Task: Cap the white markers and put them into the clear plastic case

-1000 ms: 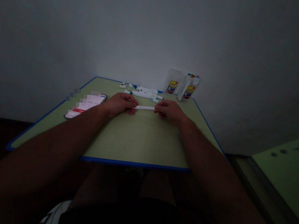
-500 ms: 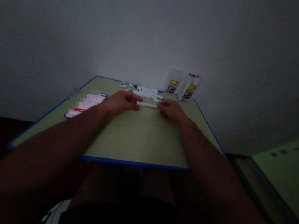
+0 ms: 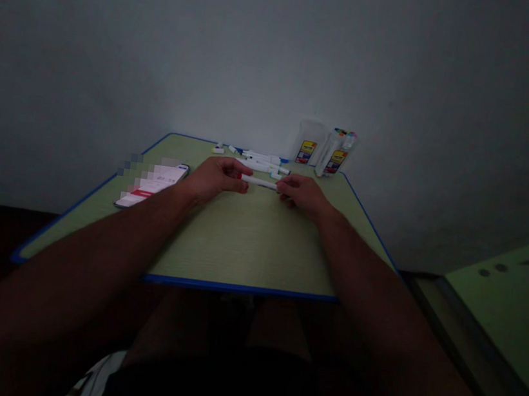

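Both my hands hold one white marker (image 3: 259, 182) level above the green desk (image 3: 238, 246). My left hand (image 3: 215, 179) has its fingers curled round the marker's left end, where a red tip shows. My right hand (image 3: 301, 194) pinches the right end. Just beyond the hands lie several loose white markers (image 3: 262, 162) with coloured ends and a few small caps.
A phone (image 3: 152, 184) with a lit screen lies at the desk's left. Two clear marker cases (image 3: 324, 149) stand at the far right corner against the wall, one holding markers. A second green desk (image 3: 509, 301) is at the right.
Both hands have carried the marker a little farther from me, toward the loose markers. A red tip now shows at its left end by my left fingers.
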`<state>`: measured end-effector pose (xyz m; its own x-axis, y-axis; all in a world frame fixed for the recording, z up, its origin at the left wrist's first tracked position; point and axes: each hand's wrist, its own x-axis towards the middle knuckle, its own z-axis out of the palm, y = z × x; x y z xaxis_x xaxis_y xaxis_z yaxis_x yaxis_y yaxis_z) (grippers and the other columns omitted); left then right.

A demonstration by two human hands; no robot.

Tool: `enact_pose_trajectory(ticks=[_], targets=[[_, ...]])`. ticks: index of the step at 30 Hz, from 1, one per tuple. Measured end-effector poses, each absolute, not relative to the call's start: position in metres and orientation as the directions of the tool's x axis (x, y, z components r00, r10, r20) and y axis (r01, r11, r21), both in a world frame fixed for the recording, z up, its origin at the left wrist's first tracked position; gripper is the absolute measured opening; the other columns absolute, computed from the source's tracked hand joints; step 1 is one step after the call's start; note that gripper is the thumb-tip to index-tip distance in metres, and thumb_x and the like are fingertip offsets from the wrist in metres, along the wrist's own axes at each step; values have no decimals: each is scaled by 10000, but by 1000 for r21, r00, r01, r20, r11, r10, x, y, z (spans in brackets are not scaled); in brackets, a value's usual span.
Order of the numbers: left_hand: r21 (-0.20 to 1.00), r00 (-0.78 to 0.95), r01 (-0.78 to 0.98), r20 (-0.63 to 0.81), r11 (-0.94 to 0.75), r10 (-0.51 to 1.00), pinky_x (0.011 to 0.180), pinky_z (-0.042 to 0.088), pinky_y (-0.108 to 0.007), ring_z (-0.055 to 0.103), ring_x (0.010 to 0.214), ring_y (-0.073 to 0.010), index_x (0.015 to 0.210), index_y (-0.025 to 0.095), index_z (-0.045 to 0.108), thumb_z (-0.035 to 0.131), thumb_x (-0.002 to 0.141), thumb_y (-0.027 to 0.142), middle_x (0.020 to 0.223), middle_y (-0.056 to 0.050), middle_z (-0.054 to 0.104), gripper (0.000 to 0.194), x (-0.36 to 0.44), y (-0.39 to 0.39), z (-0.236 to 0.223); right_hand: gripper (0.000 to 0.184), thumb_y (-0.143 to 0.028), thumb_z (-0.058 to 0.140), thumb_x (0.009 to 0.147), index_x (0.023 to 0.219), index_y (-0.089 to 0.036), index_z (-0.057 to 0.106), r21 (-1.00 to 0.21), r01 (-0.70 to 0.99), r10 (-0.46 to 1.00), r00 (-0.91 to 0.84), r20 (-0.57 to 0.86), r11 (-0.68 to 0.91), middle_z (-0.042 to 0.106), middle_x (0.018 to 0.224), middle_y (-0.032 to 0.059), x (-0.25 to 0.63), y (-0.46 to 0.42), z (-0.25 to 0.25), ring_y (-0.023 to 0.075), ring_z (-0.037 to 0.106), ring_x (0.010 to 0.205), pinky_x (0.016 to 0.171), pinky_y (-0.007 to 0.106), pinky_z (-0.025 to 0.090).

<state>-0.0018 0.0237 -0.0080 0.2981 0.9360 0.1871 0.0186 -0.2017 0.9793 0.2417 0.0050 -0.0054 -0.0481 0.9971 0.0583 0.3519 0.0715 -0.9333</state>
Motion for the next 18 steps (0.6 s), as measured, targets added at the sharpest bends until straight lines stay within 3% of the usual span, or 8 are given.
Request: enact_pose_trajectory(ticks=[6, 8, 18], targets=[[984, 194, 75, 147, -164, 970, 709, 566, -321, 600, 640, -128, 843, 140, 741, 821, 583, 50, 673, 18, 581, 287, -2, 24, -7, 79, -184, 741, 794, 850, -150, 695, -939, 310, 988, -87, 126, 147, 672, 706, 24, 240, 3, -4, 90, 566, 553, 447, 187, 451], [981, 156, 113, 140, -158, 978, 693, 558, -321, 601, 620, -130, 835, 144, 736, 807, 597, 53, 668, 13, 592, 265, -3, 26, -8, 152, -140, 748, 747, 894, -149, 707, -938, 298, 982, -108, 153, 179, 673, 692, 14, 240, 3, -4, 95, 574, 564, 463, 191, 466], [781, 159, 586, 151, -216, 976, 599, 465, -287, 606, 627, -159, 892, 168, 729, 719, 700, 178, 724, -24, 686, 193, -7, 18, 0, 356, -203, 827, 606, 946, -157, 731, -944, 145, 940, -220, 260, 295, 717, 755, 24, 240, 8, -10, 125, 642, 630, 497, 211, 510]])
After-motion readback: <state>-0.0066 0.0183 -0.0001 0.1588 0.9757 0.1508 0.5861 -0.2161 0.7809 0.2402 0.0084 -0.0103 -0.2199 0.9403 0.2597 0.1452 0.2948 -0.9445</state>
